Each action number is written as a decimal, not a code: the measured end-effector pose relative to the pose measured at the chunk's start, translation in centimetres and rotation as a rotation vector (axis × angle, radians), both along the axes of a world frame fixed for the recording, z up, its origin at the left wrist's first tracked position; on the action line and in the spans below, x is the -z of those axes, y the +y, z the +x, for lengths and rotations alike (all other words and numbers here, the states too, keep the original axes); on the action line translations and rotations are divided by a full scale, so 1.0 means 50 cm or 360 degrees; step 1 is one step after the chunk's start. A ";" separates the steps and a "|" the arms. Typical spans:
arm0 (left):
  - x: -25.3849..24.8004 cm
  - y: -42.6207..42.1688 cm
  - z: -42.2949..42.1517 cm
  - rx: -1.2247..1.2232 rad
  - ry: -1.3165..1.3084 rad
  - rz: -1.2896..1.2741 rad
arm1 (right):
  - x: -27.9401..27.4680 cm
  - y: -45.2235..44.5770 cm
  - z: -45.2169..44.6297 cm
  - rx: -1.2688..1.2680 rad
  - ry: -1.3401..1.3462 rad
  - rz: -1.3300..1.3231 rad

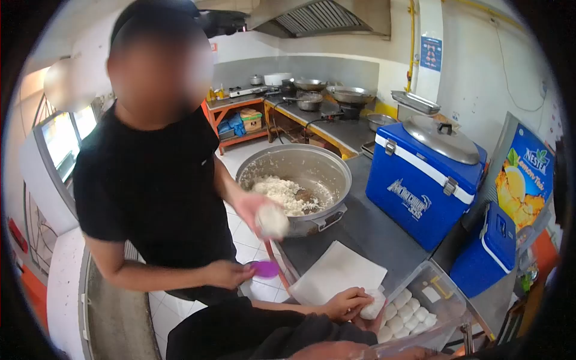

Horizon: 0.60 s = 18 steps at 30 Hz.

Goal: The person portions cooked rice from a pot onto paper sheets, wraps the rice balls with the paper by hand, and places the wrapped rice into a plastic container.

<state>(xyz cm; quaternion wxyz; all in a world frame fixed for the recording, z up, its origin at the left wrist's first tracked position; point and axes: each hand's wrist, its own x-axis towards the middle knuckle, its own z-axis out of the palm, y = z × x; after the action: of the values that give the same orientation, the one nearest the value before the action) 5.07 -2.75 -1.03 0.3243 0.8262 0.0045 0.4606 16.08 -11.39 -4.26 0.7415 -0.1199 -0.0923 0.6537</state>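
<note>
My left hand (346,303) reaches in from the left, fingers bent and closed against a white rounded bundle (373,303). Below the bundle, my right hand (368,324) supports it, mostly hidden by the bundle and my other hand. Beside them lies a stack of white paper sheets (339,273) on the counter. To the right, a clear plastic bin (447,288) contains several similar white bundles (405,313). A co-worker in a black shirt (150,180) holds a white lump of rice (272,221) in one hand and a purple scoop or cup (265,269) in the other.
A large metal pot (333,207) with cooked rice (285,193) stands on the dark counter (372,219). Behind the bin are a blue cooler (420,189) with a metal lid (441,138) on top and a smaller blue cooler (483,258). Pans (351,95) stand farther back.
</note>
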 end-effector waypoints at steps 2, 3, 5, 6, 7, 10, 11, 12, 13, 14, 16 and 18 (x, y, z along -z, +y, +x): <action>-0.023 -0.002 -0.005 0.0200 0.0114 -0.0302 | -0.009 -0.015 0.008 0.0153 -0.0060 -0.0101; -0.028 0.001 -0.005 0.0250 0.0137 -0.0335 | -0.010 -0.037 0.011 0.0293 -0.0124 -0.0227; -0.028 0.004 -0.003 0.0531 0.0369 -0.0247 | -0.015 -0.074 0.048 0.0411 -0.0505 -0.0487; -0.024 0.007 -0.007 0.0609 0.0465 -0.0309 | -0.008 -0.100 0.076 0.0433 -0.0639 -0.0761; -0.020 0.007 -0.014 0.0709 0.0568 -0.0371 | 0.052 -0.129 0.116 0.0603 -0.0694 -0.0743; -0.011 0.012 -0.018 0.0842 0.0725 -0.0282 | 0.093 -0.234 0.193 0.0923 -0.0959 -0.1244; -0.013 0.017 -0.014 0.0848 0.0774 -0.0212 | 0.184 -0.293 0.241 0.0910 -0.1397 -0.1578; -0.025 0.015 -0.012 0.0827 0.0762 -0.0165 | 0.195 -0.333 0.251 0.0817 -0.1523 -0.1784; -0.038 0.012 -0.010 0.0787 0.0743 -0.0116 | 0.201 -0.362 0.262 0.0689 -0.1639 -0.1974; -0.044 0.008 -0.012 0.0778 0.0726 -0.0155 | 0.228 -0.396 0.265 0.0521 -0.1669 -0.2043; -0.049 0.007 -0.018 0.0801 0.0708 -0.0205 | 0.250 -0.437 0.253 0.0362 -0.1671 -0.2135; -0.052 0.013 -0.025 0.0752 0.0769 -0.0226 | 0.253 -0.434 0.240 -0.0323 -0.2028 -0.2066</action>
<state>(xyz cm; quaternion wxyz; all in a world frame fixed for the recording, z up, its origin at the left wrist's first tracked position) 3.82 -2.08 1.57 0.4684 0.8649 -0.0781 0.1625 28.07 -33.09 -16.91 0.2763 -0.8426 -0.1084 0.4494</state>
